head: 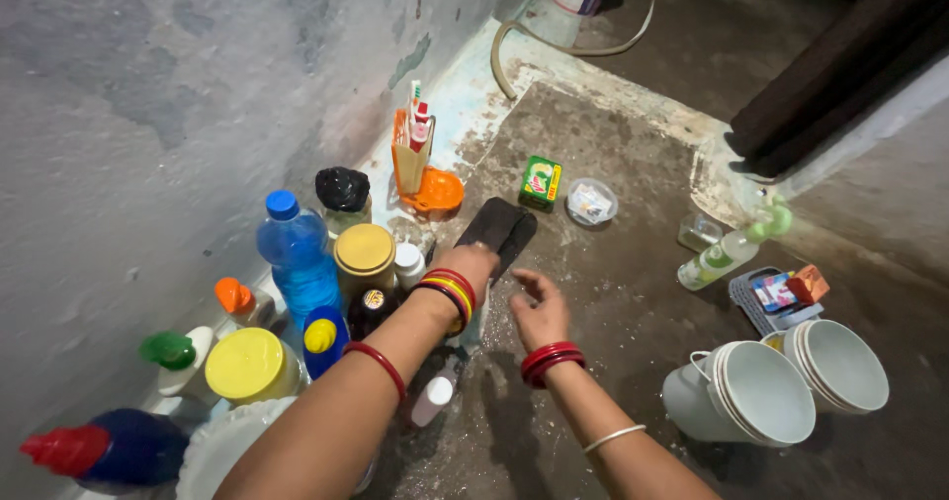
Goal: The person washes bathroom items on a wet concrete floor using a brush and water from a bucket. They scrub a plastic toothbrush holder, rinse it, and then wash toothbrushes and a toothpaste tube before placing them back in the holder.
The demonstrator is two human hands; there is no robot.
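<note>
Dark cloth: a black folded rag point(497, 229) lies flat on the wet grey floor point(613, 292), near the wall, its near end under my left hand.
Left hand: my left hand point(467, 265) presses down on the rag's near edge; its fingers are curled over and hidden from me, so I cannot tell how tightly they close. Red and yellow bangles ring the wrist.
Right hand: my right hand point(539, 309) hovers just beside the rag, fingers spread apart, holding nothing. Red bangles on the wrist.
Green box: a small rectangular green package point(540, 183) with a red and yellow label lies just beyond the rag.
Clear tub: a round see-through container point(591, 202) stands beside the green box.
Orange holder: an orange stand point(415, 169) against the wall holds upright tubes with red and white ends.
Wall row: a blue bottle point(300, 258) with a blue cap, a yellow-lidded jar point(364, 258), and a yellow-lidded tub point(249, 366) are crowded left of my arm.
Spray bottle: a green-topped bottle point(730, 250) lies on its side to the right.
White buckets: two white buckets point(776, 386) lie tipped at far right, touching.
</note>
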